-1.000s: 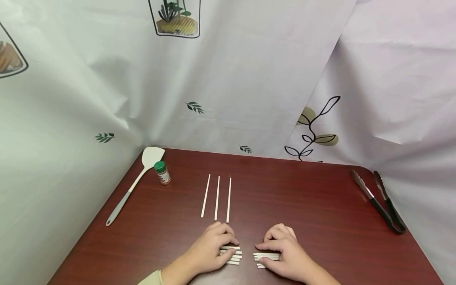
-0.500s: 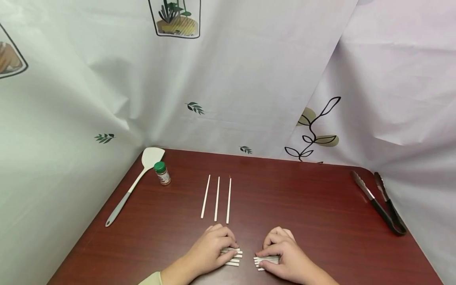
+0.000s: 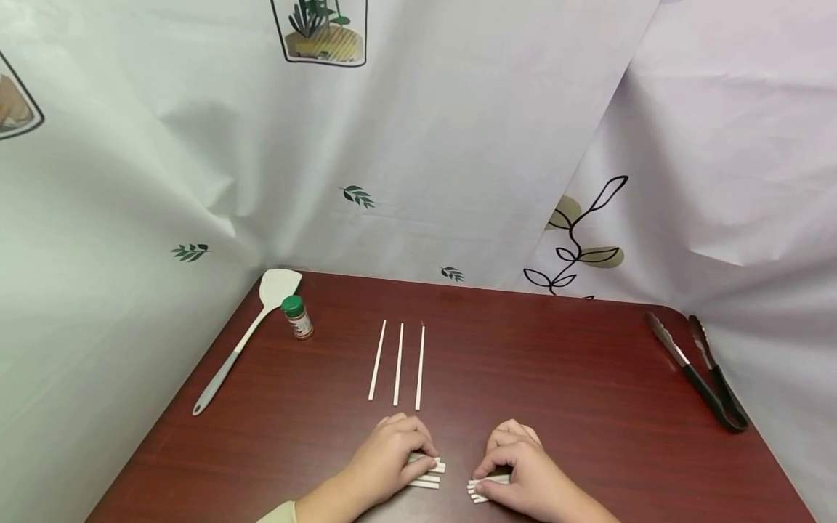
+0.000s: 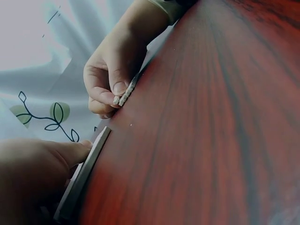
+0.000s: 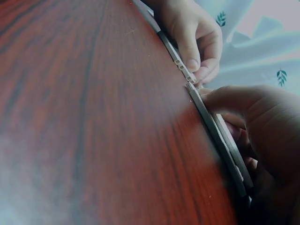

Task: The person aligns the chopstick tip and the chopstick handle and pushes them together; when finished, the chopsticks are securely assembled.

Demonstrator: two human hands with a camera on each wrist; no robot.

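Note:
Several white chopsticks point(image 3: 426, 479) lie side by side at the table's front, their square ends pointing right from under my left hand point(image 3: 390, 456). Its thumb and fingers pinch part of that group, while a couple of sticks lie nearer the front edge. Facing them across a small gap is a second bunch of white chopsticks point(image 3: 476, 492), pinched between the thumb and fingers of my right hand point(image 3: 525, 468). The far lengths of both bunches are hidden beneath the hands. Beyond the left hand, three white chopsticks point(image 3: 398, 365) lie apart, roughly parallel, pointing away from me.
A white spatula point(image 3: 238, 349) with a grey handle lies along the left edge of the dark red table point(image 3: 556, 356). Beside its head stands a green-capped spice jar point(image 3: 298, 318). Black-handled tongs point(image 3: 709, 385) lie at the right edge. A printed white curtain point(image 3: 458, 145) hangs behind.
My right hand has drawn slightly nearer to me, and its chopsticks are bunched closer and tilted a little. The left hand has barely shifted; its upper sticks are closer together.

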